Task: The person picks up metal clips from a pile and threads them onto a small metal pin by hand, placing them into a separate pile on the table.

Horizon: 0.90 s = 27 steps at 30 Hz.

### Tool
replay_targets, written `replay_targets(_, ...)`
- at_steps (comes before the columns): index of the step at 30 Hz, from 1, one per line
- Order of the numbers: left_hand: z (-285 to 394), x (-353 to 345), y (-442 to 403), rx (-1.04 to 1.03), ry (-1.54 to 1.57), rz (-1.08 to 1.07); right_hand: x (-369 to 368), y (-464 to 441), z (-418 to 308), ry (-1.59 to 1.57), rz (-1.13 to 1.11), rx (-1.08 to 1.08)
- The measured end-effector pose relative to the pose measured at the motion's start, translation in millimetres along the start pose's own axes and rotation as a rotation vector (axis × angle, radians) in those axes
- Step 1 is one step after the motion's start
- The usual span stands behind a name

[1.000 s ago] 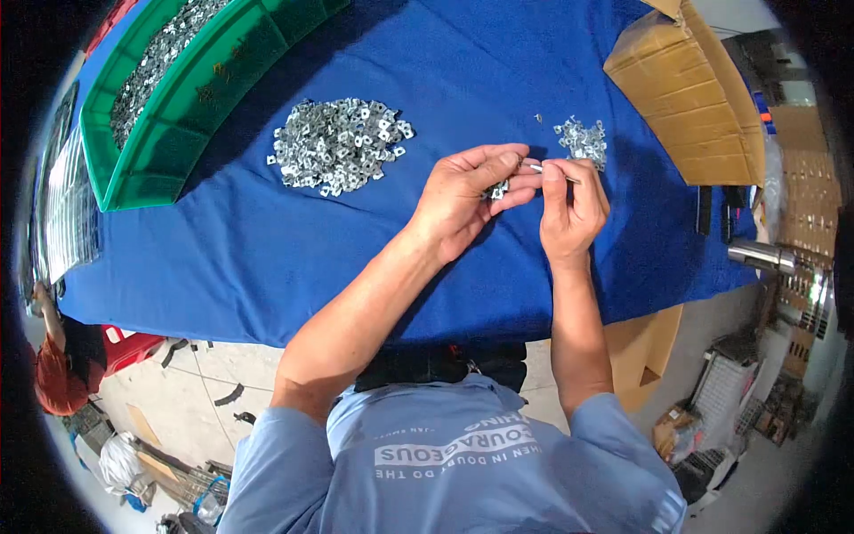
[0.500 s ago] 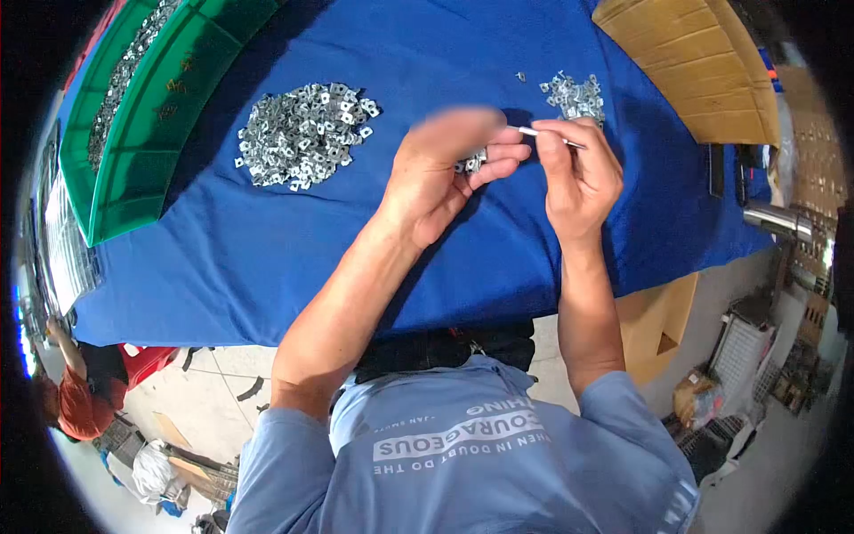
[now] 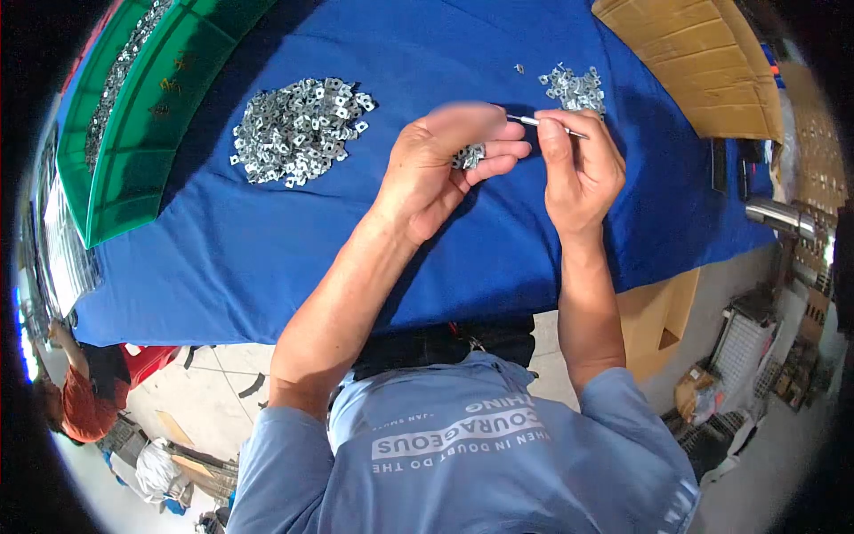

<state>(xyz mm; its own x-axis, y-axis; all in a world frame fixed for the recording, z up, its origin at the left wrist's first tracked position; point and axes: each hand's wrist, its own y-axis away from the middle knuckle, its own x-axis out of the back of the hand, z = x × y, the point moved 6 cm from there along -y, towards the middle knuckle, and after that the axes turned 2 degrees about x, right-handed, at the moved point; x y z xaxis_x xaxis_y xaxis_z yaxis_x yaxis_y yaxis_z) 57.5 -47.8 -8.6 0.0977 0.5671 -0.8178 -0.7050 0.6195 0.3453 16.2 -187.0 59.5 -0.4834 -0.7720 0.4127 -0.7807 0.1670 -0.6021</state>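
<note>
My left hand is curled palm up around several small metal clips; its thumb and upper fingers are blurred. Between the thumb and fingers of my right hand is a thin metal tool, its tip at the fingertips of my left hand. What the tip touches is too small to tell. A large pile of metal clips lies on the blue cloth to the left of my hands. Just beyond my right hand sits a smaller pile of clips, with a single loose clip to its left.
A green bin holding many small metal parts stands at the upper left of the blue cloth. A cardboard box is at the upper right, near a metal cylinder. Another person is at the far left.
Over the last second the view has shifted, so the piles and bin appear further left. My left hand keeps the clips and my right hand keeps the tool, both nearly still since the middle frame.
</note>
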Motion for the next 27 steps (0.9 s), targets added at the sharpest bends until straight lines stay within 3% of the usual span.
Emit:
replay_targets(7,0,-1,1,-0.030,-0.008,0.037,-5,-4,-13,0.005,-0.057,0.171)
replay_targets(16,-1,-3,1,0.012,-0.068,0.028,3,0,-4,-0.053,0.021,0.047)
replay_targets(18,0,-4,2,-0.008,-0.038,0.003,-2,-3,-12,-0.007,-0.042,0.153)
replay_targets(27,1,-5,2,-0.003,-0.001,0.022,-6,-3,-8,0.073,-0.107,0.086)
